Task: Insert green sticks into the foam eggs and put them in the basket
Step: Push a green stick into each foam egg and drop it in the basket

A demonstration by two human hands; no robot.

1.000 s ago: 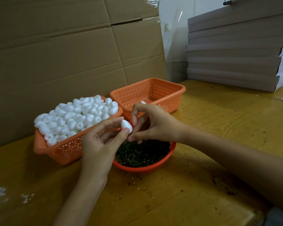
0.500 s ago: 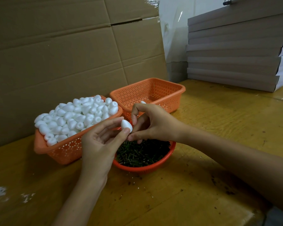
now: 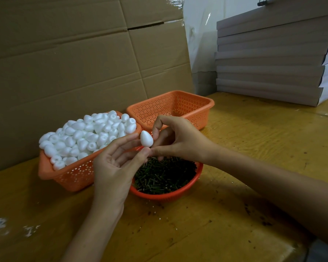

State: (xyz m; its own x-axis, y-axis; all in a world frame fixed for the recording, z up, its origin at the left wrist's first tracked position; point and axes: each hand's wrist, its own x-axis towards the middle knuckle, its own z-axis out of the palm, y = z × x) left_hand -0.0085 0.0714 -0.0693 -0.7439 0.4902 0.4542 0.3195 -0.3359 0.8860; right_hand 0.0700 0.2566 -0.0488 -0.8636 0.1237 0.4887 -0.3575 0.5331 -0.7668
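Note:
A white foam egg [image 3: 146, 138] is held upright over the near bowl, pointed end up. My left hand [image 3: 114, 167] pinches its lower end between thumb and fingertips, palm up. My right hand [image 3: 178, 140] comes in from the right, with its curled forefinger on the egg's right side and its thumb tip under the egg. I see no stick between the fingers. Below them a round red bowl [image 3: 180, 192] holds several green sticks [image 3: 165, 174]. The orange basket [image 3: 170, 108] behind my hands shows a bare floor.
At the left, an orange basket [image 3: 64, 178] is heaped with foam eggs [image 3: 87, 137]. Cardboard sheets [image 3: 74, 63] stand behind the baskets, and flat grey boxes [image 3: 273, 59] are stacked at the back right. Crumbs and white specks lie on the wooden table [image 3: 254, 138].
The egg has risen slightly and now stands more upright. My right fingers have shifted closer around its lower end. Both arms stay where they were.

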